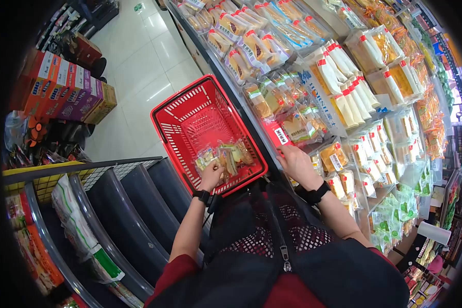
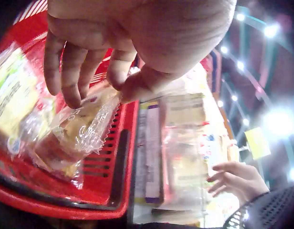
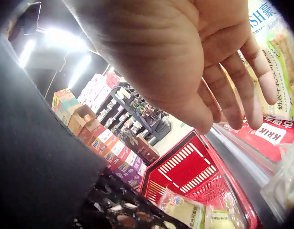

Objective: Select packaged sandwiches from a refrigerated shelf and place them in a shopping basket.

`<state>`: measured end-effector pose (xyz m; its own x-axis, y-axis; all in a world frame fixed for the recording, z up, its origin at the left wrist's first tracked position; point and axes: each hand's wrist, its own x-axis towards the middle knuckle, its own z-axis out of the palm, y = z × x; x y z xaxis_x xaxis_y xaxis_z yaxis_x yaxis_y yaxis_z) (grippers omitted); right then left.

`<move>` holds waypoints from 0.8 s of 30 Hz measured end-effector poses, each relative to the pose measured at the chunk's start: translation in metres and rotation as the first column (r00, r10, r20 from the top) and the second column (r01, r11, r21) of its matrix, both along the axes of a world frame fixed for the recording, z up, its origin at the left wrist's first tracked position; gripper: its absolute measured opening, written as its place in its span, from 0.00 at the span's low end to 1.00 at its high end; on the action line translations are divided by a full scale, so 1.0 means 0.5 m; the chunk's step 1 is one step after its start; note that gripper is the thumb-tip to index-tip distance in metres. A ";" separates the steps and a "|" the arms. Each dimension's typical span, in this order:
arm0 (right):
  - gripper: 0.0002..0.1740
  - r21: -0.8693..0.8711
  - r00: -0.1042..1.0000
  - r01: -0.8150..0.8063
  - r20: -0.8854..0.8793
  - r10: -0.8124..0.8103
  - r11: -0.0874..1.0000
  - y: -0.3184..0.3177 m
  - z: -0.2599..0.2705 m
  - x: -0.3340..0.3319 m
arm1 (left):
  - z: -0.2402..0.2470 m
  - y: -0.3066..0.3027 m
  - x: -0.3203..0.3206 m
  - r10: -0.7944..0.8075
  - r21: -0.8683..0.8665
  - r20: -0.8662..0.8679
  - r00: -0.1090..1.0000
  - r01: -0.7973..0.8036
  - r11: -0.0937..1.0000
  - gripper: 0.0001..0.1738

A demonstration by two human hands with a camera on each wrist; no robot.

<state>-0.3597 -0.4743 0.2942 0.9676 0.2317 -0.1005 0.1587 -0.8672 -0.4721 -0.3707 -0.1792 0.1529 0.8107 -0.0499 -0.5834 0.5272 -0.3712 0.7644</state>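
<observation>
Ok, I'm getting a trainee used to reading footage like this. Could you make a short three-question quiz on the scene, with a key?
1. Multiple choice: what is the left hand touching?
A) a cardboard box
B) a wrapped food packet in the red basket
C) the zip

2. True or false: the right hand is inside the basket.

3. Short answer: which letters show on the white patch of the red sign near the right hand?

Key:
1. B
2. False; it is outside, near the red sign.
3. KRIK
</observation>
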 end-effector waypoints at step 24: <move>0.22 -0.088 0.933 0.346 0.136 -0.333 0.934 -0.104 -0.001 0.089 | 0.128 -0.029 0.002 0.055 -0.303 0.272 0.961 0.032 0.952 0.20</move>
